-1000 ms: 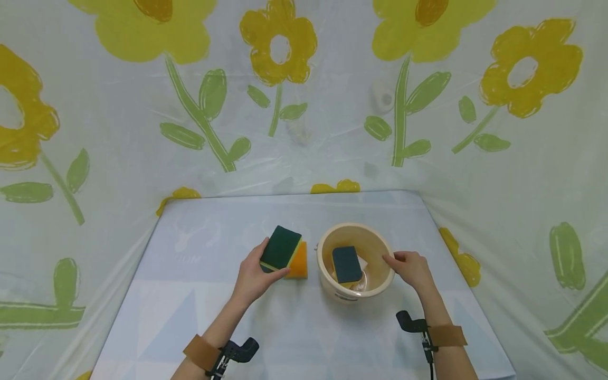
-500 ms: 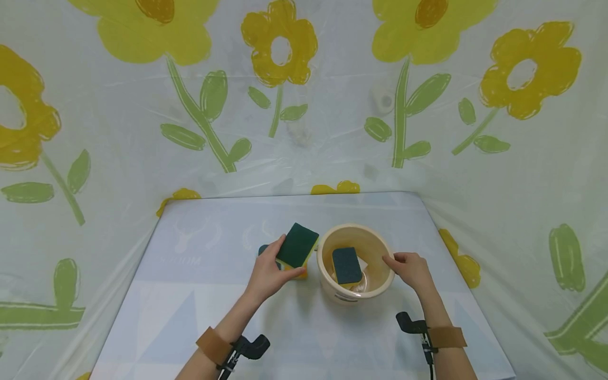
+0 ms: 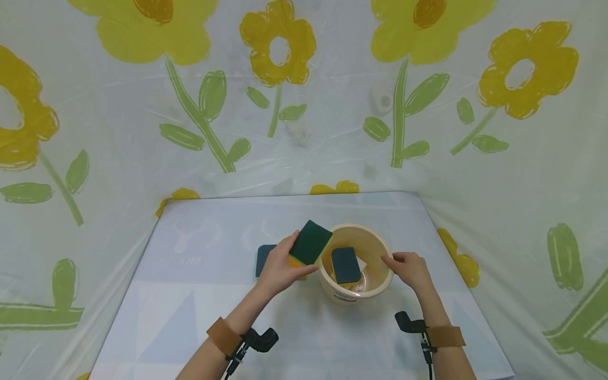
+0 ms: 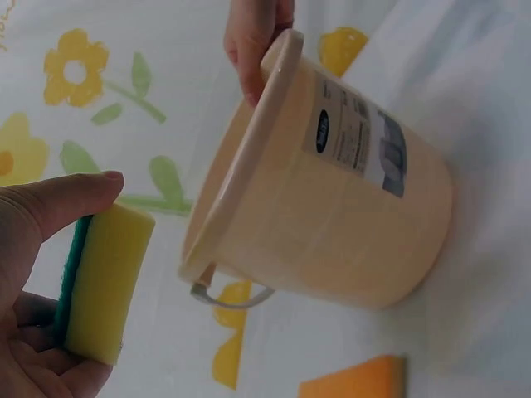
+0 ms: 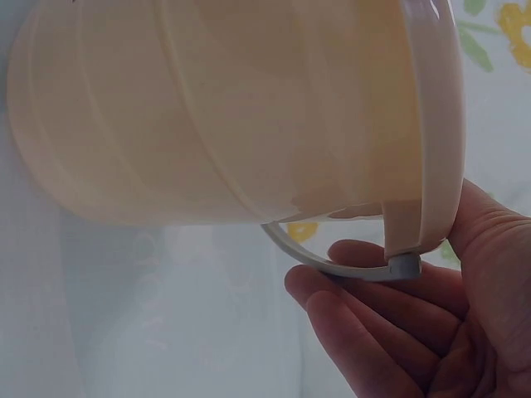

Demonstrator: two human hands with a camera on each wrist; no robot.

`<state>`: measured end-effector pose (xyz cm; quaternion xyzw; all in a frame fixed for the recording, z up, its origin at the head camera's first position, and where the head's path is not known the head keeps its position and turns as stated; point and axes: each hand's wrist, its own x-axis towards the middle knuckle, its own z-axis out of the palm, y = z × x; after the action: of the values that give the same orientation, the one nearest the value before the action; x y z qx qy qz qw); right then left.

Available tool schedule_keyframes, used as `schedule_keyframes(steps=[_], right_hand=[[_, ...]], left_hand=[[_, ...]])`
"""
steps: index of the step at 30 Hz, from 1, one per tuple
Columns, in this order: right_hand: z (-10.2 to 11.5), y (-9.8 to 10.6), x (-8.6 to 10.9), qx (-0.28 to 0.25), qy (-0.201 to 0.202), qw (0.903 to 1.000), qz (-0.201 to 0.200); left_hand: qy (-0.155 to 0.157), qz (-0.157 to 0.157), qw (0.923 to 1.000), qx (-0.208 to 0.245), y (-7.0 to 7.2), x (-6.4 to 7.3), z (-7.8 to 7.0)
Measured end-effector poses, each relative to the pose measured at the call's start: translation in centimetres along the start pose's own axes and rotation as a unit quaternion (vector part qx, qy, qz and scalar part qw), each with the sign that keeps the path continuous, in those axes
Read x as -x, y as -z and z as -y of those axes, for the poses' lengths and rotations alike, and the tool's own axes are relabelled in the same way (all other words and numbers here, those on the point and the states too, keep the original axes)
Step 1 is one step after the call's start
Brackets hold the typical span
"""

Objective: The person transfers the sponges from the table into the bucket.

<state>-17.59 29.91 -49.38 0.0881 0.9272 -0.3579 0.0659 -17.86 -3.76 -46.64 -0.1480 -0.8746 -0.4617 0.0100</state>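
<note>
My left hand pinches a sponge between thumb and fingers. It has a dark green scouring side and a yellow foam body, and overlaps the bucket's left rim in the head view. The left wrist view shows this yellow sponge raised beside the bucket's opening. My right hand grips the right rim of the cream bucket, thumb over the edge. Its fingers lie below the rim, by the grey handle. Inside the bucket rests another sponge with a dark blue-green side up.
Left of the bucket, a blue-green-topped sponge lies on the table, partly behind my left hand. An orange sponge lies near it. A flower-printed curtain surrounds the table's back and sides.
My left hand has carried the green-and-yellow sponge rightward to the bucket's rim. The blue-green-topped sponge has come into view behind it. My right hand and the bucket have stayed put.
</note>
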Motion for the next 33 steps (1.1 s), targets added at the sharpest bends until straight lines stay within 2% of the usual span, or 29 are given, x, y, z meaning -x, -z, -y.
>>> schedule_keyframes(steps=[6, 15, 33], right_hand=[[0.0, -0.1, -0.1, -0.001, 0.001, 1.0, 0.0], [-0.2, -0.1, -0.2, 0.001, 0.004, 1.0, -0.001], [-0.5, -0.2, -0.2, -0.009, -0.004, 1.0, 0.001]], left_hand=[[0.012, 0.019, 0.9997, -0.002, -0.7, -0.6, -0.8], [0.005, 0.045, 0.999, 0.002, -2.0, -1.2, -1.6], [0.005, 0.084, 0.9963, -0.018, -4.5, -2.0, -2.5]])
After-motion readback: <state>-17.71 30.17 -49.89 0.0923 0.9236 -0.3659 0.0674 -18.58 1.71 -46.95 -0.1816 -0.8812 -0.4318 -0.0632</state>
